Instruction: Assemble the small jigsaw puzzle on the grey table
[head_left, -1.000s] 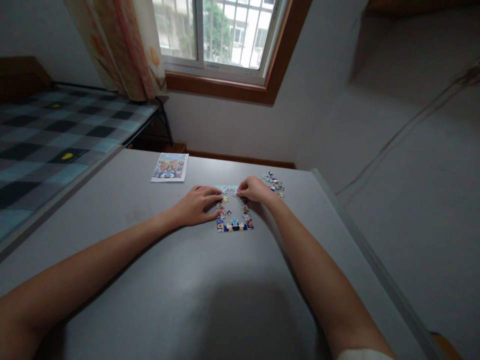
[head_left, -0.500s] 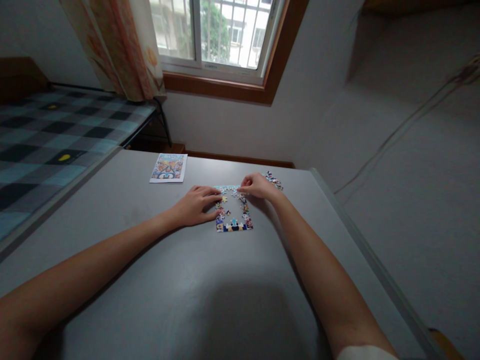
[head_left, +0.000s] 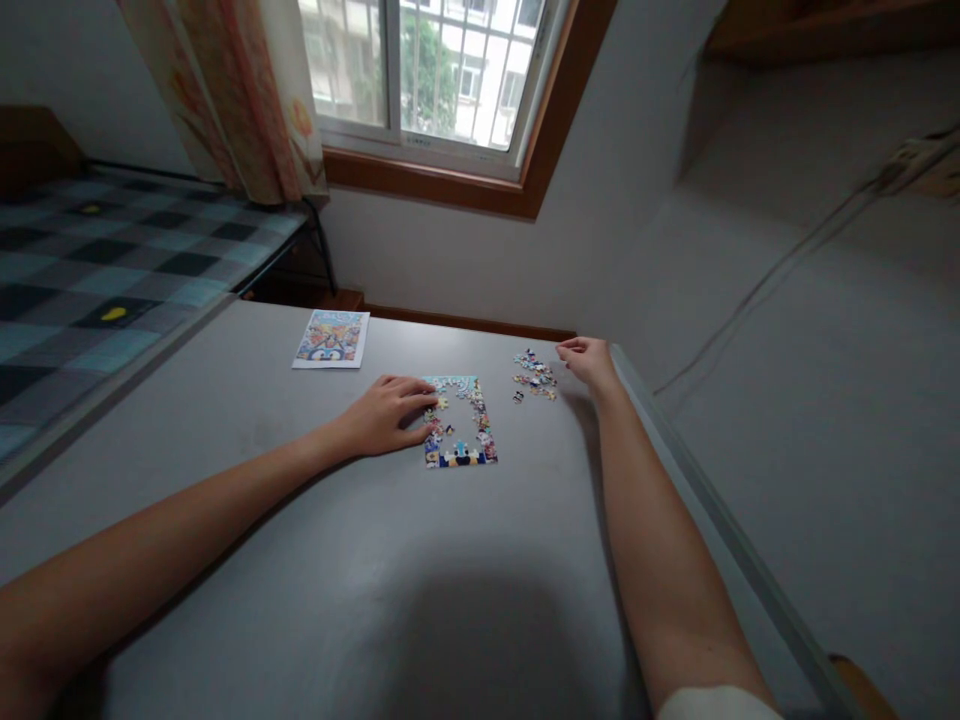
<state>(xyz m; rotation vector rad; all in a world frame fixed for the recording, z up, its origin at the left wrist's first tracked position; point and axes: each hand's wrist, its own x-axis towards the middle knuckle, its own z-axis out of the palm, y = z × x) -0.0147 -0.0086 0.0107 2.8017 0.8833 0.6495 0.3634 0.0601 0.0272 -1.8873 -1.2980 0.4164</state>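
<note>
A partly built jigsaw frame (head_left: 459, 422) lies on the grey table (head_left: 375, 560), its middle still bare. My left hand (head_left: 388, 412) rests flat against the frame's left edge, fingers stretched out onto the pieces. A small heap of loose puzzle pieces (head_left: 533, 373) lies to the right of the frame. My right hand (head_left: 588, 360) sits just right of that heap near the table's right edge, fingers loosely curled and apart, with nothing seen in them.
A printed reference picture (head_left: 331, 339) lies at the table's far left. A bed with a checked cover (head_left: 90, 270) stands to the left. A window (head_left: 420, 80) and curtain (head_left: 225, 90) are behind; the wall runs close along the right.
My right hand left the top right corner of the jigsaw frame and moved right, past the loose pieces. My left hand stayed on the frame's left edge.
</note>
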